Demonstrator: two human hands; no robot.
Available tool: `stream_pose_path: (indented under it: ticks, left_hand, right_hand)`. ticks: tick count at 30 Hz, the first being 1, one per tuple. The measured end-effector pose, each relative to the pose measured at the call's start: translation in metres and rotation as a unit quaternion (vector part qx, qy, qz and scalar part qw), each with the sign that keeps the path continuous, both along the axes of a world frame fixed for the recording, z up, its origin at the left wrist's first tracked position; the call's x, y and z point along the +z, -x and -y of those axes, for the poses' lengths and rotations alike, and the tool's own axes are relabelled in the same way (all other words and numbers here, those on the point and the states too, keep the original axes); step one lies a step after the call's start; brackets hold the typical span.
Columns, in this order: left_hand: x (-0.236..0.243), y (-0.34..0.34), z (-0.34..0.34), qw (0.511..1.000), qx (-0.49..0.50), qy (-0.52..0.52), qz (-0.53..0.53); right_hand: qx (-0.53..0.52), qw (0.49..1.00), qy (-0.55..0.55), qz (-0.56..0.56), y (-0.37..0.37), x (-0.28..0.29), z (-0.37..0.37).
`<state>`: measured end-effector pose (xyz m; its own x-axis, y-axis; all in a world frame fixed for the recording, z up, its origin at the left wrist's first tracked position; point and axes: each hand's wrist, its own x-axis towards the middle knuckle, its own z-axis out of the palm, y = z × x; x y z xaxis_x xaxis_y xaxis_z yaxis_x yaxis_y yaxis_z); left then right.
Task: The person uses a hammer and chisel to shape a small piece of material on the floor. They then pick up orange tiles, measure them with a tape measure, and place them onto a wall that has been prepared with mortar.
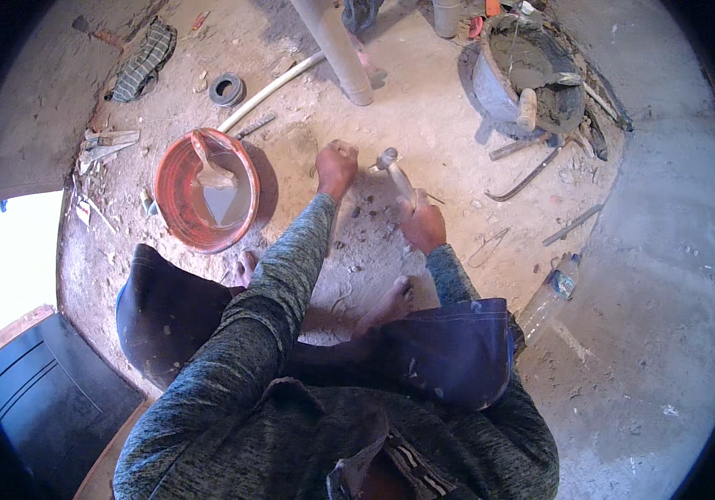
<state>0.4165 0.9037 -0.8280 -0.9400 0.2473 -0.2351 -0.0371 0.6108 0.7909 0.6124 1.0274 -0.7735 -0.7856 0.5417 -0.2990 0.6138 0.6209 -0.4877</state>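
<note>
My right hand (pixel 424 225) is wrapped round the handle of a hammer (pixel 401 179), whose metal head points up and to the left over the dusty floor. To the left of the hammer head, my left hand (pixel 336 169) is closed in a fist, apart from it; what its fingers hold, if anything, I cannot make out. Beside my left arm stands a red bucket (pixel 170 218) with grey murky liquid in it. A trowel (pixel 210 169) rests inside that bucket against its far wall. My bare feet (pixel 397 300) are on the ground below my hands.
A tub (pixel 491 82) of wet mortar stands at the far right, with metal bars (pixel 528 177) near it. A grey pipe (pixel 336 50) rises ahead. A plastic bottle (pixel 553 287) lies at right, a cloth (pixel 147 62) and a black ring (pixel 226 89) at far left.
</note>
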Motion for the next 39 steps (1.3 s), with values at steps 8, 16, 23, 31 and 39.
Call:
stream_pose_path:
  ticks: [8, 16, 23, 31, 39]
  left_hand:
    - [-0.016, -0.015, -0.001, 0.994, -0.103, 0.027, -0.02]
    - [-0.017, -0.041, -0.006, 0.973, -0.193, 0.052, -0.118]
    - [-0.01, -0.044, -0.011, 0.972, -0.2, 0.052, -0.107]
    - [-0.012, -0.047, -0.016, 0.975, -0.176, 0.055, -0.12]
    - [-0.015, -0.045, -0.011, 0.964, -0.22, 0.034, -0.145]
  right_hand:
    - [-0.064, 0.985, 0.028, -0.157, 0.016, 0.049, 0.001]
    - [-0.073, 0.987, 0.045, -0.137, 0.011, 0.038, -0.007]
    - [-0.036, 0.999, 0.008, -0.034, 0.009, 0.034, -0.011]
    - [-0.01, 1.0, 0.003, -0.007, 0.002, 0.03, -0.013]
    - [-0.039, 0.998, 0.042, -0.027, 0.007, 0.044, -0.007]
